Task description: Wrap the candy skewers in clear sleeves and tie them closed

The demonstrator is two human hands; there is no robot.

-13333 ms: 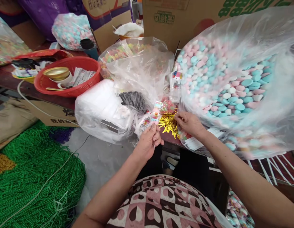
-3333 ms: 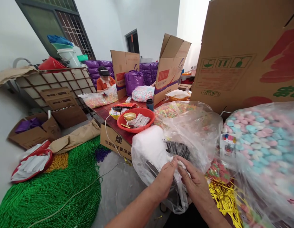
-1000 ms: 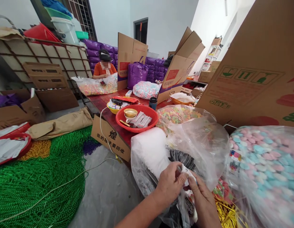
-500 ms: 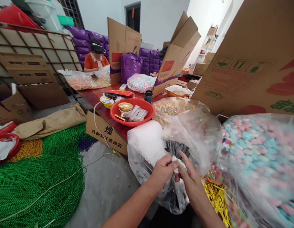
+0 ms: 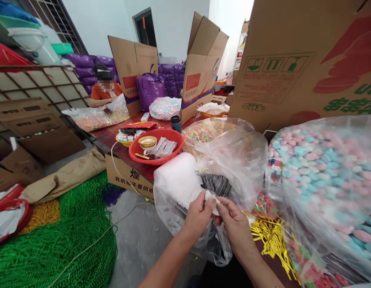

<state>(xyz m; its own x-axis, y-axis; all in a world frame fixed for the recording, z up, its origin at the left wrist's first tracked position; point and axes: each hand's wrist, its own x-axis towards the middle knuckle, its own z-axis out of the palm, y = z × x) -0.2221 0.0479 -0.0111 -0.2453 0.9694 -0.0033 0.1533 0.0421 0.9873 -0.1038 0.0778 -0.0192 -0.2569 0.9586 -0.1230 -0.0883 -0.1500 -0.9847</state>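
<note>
My left hand (image 5: 197, 216) and my right hand (image 5: 231, 221) meet in front of a large clear plastic bag (image 5: 185, 188) stuffed with white material. Both pinch a small white piece (image 5: 209, 197) at the bag's mouth, fingers closed on it. A dark ribbed bundle (image 5: 215, 184) shows inside the bag just above my fingers. Gold twist ties (image 5: 271, 238) lie in a heap to the right of my right hand. A big clear bag of pink, blue and white candies (image 5: 329, 176) fills the right side.
A red basket (image 5: 173, 138) with a gold bowl and packets sits on the dark red table (image 5: 113, 138). Green netting (image 5: 53, 248) covers the floor at left. Tall cardboard boxes (image 5: 293, 64) stand behind. A person in orange (image 5: 104, 90) sits at the far end.
The view has swung a little to the right. My hands have stayed together at the bag's mouth, and the white piece now shows pinched between them.
</note>
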